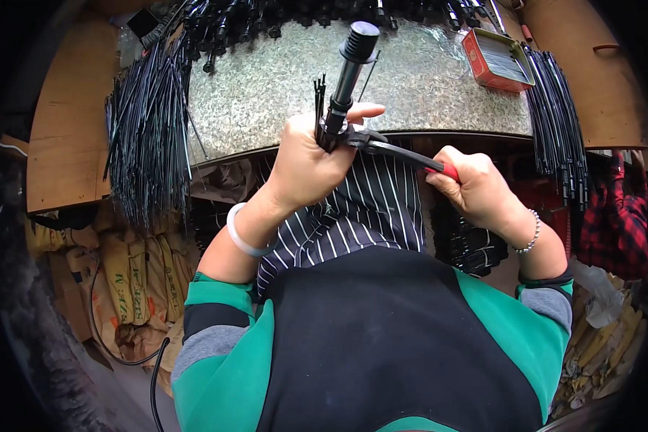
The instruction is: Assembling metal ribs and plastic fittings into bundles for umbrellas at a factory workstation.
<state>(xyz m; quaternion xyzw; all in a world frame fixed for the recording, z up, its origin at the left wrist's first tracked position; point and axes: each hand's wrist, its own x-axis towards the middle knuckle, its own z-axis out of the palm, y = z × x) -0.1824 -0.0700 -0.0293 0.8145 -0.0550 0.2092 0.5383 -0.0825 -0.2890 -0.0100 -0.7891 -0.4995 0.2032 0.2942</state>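
Observation:
My left hand (306, 160) is wrapped round a shiny dark shaft (349, 79) with a ribbed black end and a pale round cap. The shaft stands tilted up, above the table's near edge. Several short thin black rods (320, 101) rise beside it from the same grip. My left index finger points out to the right. My right hand (475, 183) is closed on the red grip of pliers (403, 153), whose dark head reaches the lower part of the shaft by my left fingers. The exact contact of the jaws is hidden.
A speckled grey tabletop (259, 86) lies ahead. Bundles of thin black rods (147, 137) hang over its left edge, and more rods (554, 115) over the right. A red tin (491, 68) holds thin metal pieces. Dark shafts (266, 18) line the back. Yellowish sacks (133, 281) stand lower left.

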